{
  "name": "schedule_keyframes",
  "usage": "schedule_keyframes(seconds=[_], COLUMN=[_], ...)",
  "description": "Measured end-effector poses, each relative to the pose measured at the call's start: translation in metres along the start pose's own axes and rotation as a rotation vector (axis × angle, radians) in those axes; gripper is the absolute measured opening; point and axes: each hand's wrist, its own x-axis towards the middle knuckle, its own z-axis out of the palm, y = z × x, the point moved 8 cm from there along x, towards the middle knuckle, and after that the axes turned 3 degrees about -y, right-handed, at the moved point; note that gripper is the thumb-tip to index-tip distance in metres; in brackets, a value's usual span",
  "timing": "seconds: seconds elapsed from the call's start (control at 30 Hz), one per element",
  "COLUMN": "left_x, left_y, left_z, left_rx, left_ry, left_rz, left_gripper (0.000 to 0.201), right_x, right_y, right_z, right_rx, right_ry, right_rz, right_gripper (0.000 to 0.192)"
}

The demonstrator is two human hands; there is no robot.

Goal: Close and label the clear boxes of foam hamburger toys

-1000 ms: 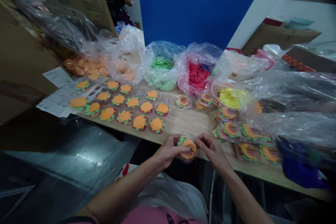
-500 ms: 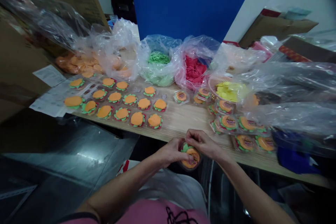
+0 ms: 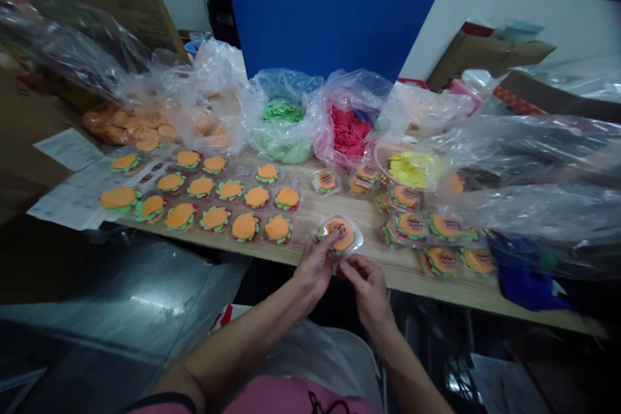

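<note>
A clear plastic box with a toy burger (image 3: 342, 233) in it is tilted above the front of the table. My left hand (image 3: 316, 265) grips it from the left, thumb laid across the lid over the printed label. Below the near corner of the box, my right hand (image 3: 366, 281) is closed, thumb and fingertips pinched at its edge; the exact contact is partly hidden. Just beyond, a closed boxed burger (image 3: 326, 181) lies on the table. Left of my hands are rows of open trays holding toy burgers (image 3: 279, 228) with plain orange tops.
Stacked labelled burger boxes (image 3: 411, 225) stand on the right. At the back are bags of green pieces (image 3: 283, 111) and red pieces (image 3: 349, 129), yellow pieces (image 3: 412, 168) in a basket, and orange pieces (image 3: 129, 126). Loose plastic film (image 3: 524, 207) hangs over the table's right side.
The boxed toy burger has moved forward, away from my body, and now shows its lid upward. My right hand has shifted from its far edge to its near corner. The view has turned slightly right.
</note>
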Motion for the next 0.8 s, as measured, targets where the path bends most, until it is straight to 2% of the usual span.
schedule_keyframes(seconds=[0.1, 0.3, 0.37, 0.47, 0.53, 0.67, 0.8], left_x=[-0.003, -0.004, -0.003, -0.001, 0.0, -0.003, -0.008], left_y=[-0.004, -0.002, -0.003, -0.004, -0.001, 0.0, -0.005], left_z=[-0.001, -0.004, -0.005, -0.005, -0.004, 0.002, 0.005], left_rx=[0.034, 0.044, 0.055, 0.075, 0.061, 0.076, 0.122], left_ry=[0.043, 0.032, 0.02, -0.032, -0.07, -0.148, -0.187], left_rz=[0.036, 0.074, 0.06, 0.043, 0.061, 0.077, 0.071], left_gripper=[0.023, 0.022, 0.02, 0.019, 0.02, 0.02, 0.027], right_x=[0.0, 0.004, 0.004, 0.005, 0.008, 0.013, 0.012], right_y=[0.007, 0.007, 0.006, 0.003, -0.003, -0.017, -0.016], right_z=[0.014, 0.014, 0.014, 0.015, 0.006, -0.018, -0.024], right_rx=[0.129, 0.173, 0.139, 0.048, 0.014, -0.009, -0.022], right_ry=[0.067, 0.125, 0.077, -0.066, -0.086, 0.035, 0.077], right_rz=[0.024, -0.027, -0.036, -0.011, -0.03, -0.136, -0.182], right_gripper=[0.016, 0.019, 0.02, 0.022, 0.023, 0.026, 0.028])
